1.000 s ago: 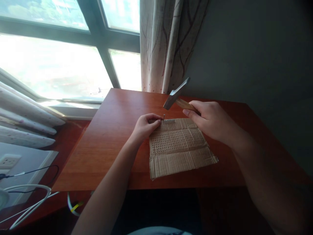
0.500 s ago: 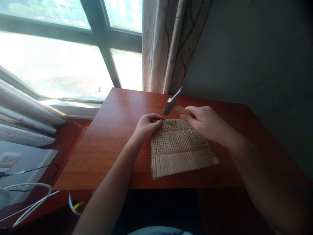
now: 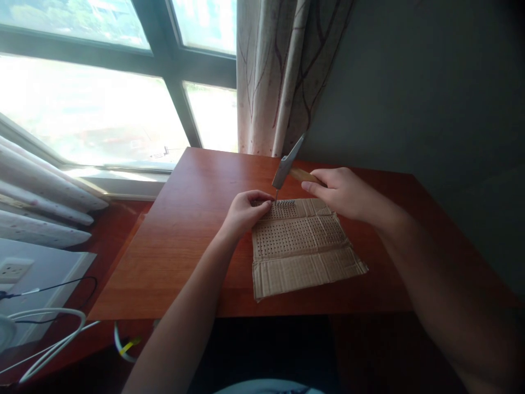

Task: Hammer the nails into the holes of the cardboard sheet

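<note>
A piece of brown cardboard [image 3: 303,254] full of small holes lies flat on the reddish wooden table [image 3: 184,235]. Its far part carries rows of driven nails. My left hand [image 3: 245,210] pinches one upright nail [image 3: 276,196] at the cardboard's far left corner. My right hand [image 3: 346,192] is closed round the wooden handle of a hammer [image 3: 287,162]. The metal hammer head hangs just above the nail, its face nearly touching the nail's top.
A window and a patterned curtain [image 3: 283,71] stand behind the table, with a grey wall to the right. On the left, below table level, lie a white power strip [image 3: 14,269], white and black cables [image 3: 53,323], and rolled white fabric [image 3: 41,208].
The hammer came down from its raised position onto the nail half a second ago and now sits slightly lifted again. My left hand has kept its pinch on the nail.
</note>
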{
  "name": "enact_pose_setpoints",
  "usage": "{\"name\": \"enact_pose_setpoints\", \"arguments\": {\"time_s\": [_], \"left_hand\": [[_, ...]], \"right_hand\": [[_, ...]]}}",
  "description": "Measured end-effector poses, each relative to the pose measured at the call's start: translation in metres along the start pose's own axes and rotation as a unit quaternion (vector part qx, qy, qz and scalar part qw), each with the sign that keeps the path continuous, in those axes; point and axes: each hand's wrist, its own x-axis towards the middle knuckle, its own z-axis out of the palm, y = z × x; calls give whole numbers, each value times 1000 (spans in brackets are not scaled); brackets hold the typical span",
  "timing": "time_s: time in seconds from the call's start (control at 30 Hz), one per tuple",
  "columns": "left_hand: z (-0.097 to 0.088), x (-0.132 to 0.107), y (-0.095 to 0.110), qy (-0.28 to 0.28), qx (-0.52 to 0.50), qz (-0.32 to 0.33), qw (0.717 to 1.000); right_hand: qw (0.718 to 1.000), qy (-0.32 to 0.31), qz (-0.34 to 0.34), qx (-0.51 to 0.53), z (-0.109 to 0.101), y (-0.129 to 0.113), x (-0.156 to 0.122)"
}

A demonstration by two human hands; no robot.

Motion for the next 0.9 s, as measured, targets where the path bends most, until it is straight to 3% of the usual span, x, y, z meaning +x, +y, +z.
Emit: {"name": "enact_pose_setpoints", "arguments": {"time_s": [0.17, 0.9], "left_hand": [[0, 0, 1, -5, -6, 2, 1000], [1, -1, 2, 0, -6, -7, 1000]], "right_hand": [[999, -42, 6, -17, -5, -1, -4], [999, -51, -8, -17, -11, -6, -22]]}}
